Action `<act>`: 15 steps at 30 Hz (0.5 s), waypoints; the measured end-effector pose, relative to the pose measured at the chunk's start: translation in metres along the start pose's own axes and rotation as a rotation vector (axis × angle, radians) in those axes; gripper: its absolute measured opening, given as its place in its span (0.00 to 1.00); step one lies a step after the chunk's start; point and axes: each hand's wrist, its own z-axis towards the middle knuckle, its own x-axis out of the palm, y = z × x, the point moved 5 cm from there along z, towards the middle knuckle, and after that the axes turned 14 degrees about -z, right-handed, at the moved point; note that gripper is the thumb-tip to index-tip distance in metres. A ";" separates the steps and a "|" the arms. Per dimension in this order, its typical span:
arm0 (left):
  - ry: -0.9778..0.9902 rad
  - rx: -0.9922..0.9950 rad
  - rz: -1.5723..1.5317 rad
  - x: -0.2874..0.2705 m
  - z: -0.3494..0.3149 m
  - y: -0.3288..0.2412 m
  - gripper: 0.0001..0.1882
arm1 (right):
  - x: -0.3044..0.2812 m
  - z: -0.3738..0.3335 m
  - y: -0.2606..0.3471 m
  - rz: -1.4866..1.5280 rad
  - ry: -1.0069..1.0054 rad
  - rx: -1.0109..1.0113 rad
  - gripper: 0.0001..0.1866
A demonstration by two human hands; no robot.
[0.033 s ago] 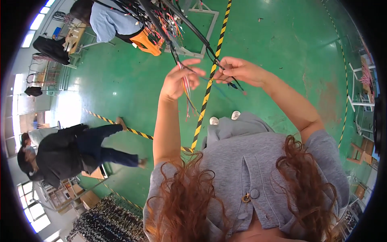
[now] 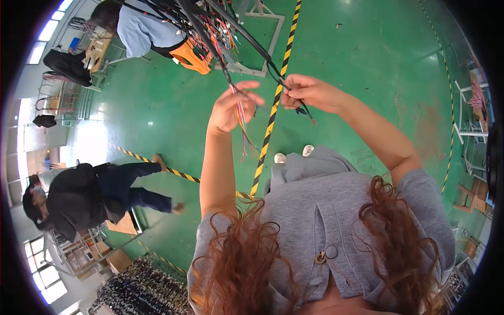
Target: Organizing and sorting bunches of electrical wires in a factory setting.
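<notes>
My left hand [image 2: 224, 112] is raised with the thin coloured wires [image 2: 243, 125] running through its loosely curled fingers. One finger points out to the right, and the fingertips are smeared by motion. These wires come out of a black sheathed cable [image 2: 222, 65] and hang loose below the hand. To the right, my right hand [image 2: 320, 95] pinches a thinner black cable [image 2: 275, 72] near its end. Below its fingers dangle a short black tail with a reddish tip [image 2: 313, 121] and a small dark blue piece [image 2: 301, 111].
Overhead hangs a thick wiring harness [image 2: 212, 26] with many loose ends. Behind it a person in light blue [image 2: 147, 31] is by an orange chair [image 2: 190, 56]. A person in dark clothes [image 2: 84, 197] is at left. Yellow-black tape [image 2: 270, 118] crosses the green floor. White frame legs [image 2: 278, 39] stand ahead.
My left fingers have shifted slightly, and the thin dark wire spanning between my hands no longer shows clearly. My right hand has moved slightly left. The person at left has shifted a foot.
</notes>
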 end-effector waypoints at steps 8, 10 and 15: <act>0.165 -0.012 -0.165 0.052 -0.024 0.010 0.14 | -0.002 0.071 -0.016 -0.040 -0.175 -0.189 0.11; 0.200 -0.021 -0.179 0.068 -0.026 0.013 0.15 | 0.003 0.092 -0.021 -0.016 -0.236 -0.243 0.12; -0.108 -0.048 0.126 0.056 -0.047 -0.012 0.14 | 0.043 0.064 0.004 0.036 0.105 -0.171 0.14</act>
